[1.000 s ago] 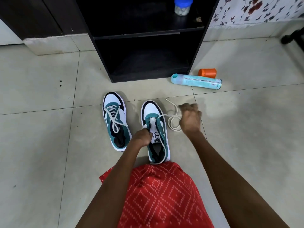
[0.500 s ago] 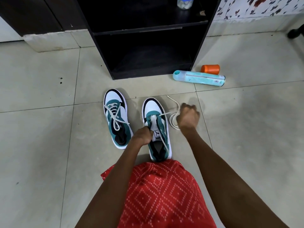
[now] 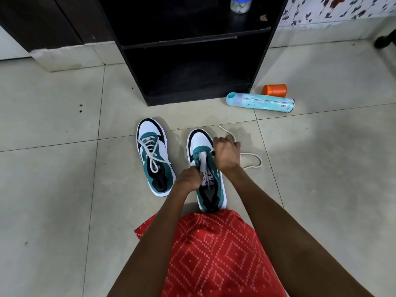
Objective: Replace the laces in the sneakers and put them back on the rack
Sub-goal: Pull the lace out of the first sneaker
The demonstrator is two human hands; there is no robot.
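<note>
2 hands work the teal-and-white sneaker (image 3: pixel 201 144) at 12 o'clock. The right hand (image 3: pixel 227 154), fingers clamped on the cream cord lace (image 3: pixel 249 154), has swung in from 3 o'clock to the toe eyelets (image 3: pixel 195 154). The left hand (image 3: pixel 189 176) pinches the tongue (image 3: pixel 204 166). Threading looks barely begun.

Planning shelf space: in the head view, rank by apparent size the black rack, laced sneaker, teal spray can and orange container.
1. black rack
2. laced sneaker, but nearer the camera than the can
3. teal spray can
4. orange container
</note>
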